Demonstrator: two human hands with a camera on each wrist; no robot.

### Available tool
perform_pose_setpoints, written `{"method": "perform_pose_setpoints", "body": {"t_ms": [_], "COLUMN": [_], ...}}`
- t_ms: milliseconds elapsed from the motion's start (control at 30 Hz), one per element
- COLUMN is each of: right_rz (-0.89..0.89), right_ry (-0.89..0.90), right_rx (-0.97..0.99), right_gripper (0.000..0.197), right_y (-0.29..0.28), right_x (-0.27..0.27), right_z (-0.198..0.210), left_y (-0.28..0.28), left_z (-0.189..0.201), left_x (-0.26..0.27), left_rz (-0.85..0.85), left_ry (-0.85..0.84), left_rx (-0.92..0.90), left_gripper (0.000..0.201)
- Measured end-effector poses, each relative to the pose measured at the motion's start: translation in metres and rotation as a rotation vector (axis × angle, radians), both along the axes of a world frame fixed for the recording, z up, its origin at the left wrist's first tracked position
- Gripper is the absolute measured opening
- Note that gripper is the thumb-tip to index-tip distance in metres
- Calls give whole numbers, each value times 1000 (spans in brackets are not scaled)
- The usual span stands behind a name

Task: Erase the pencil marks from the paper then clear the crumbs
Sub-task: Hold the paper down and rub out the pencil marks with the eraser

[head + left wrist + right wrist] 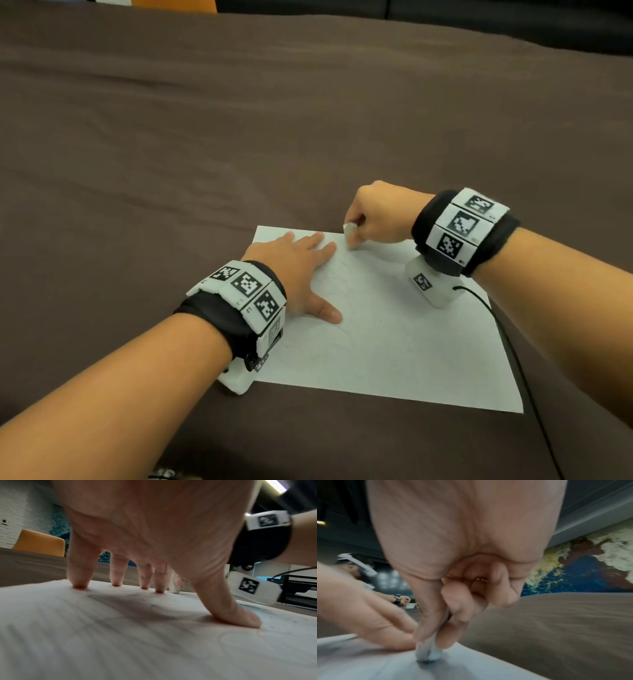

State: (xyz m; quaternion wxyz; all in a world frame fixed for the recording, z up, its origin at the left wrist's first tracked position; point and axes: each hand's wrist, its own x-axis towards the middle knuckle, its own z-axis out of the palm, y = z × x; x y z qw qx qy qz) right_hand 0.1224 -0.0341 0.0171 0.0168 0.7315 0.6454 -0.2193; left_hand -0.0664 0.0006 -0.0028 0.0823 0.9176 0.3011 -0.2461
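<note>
A white sheet of paper (394,342) with faint pencil lines lies on the brown table. My left hand (298,270) lies flat on the sheet's left part, fingers spread and straight, fingertips (116,584) and thumb pressing the paper (120,642). My right hand (373,216) pinches a white eraser (350,234) between thumb and fingers. The eraser's tip (429,654) touches the paper (368,666) near its far edge, just beside my left index finger. Behind my left fingers the eraser (175,586) shows again.
The brown table (239,137) stretches wide beyond the sheet. A black cable (513,353) runs from my right wrist along the paper's right edge. An orange chair (39,542) stands at the far side, and another person (359,566) sits in the background.
</note>
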Motion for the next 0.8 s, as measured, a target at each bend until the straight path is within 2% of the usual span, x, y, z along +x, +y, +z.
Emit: {"method": "perform_pose_setpoints", "body": {"t_ms": [267,500,633,800], "right_rz": [182,-47,15,155], "right_ry": [6,25,-1,10], "right_rx": [-139,56,38,-115], "right_gripper": [8,15,13,9], "right_y": [-30,4,-6,-30], "right_x": [-26,4,-3,-17], "right_z": [3,1,-5,1], "left_y": [0,1,0,0], "left_z": [-1,-1,-1,-2], "left_x": [1,0,1,0], "left_rz": [-6,-4,-1,3], "left_ry": [-2,5,-1,-10], "left_rx": [11,10,10,6], "left_gripper": [114,115,114,115]}}
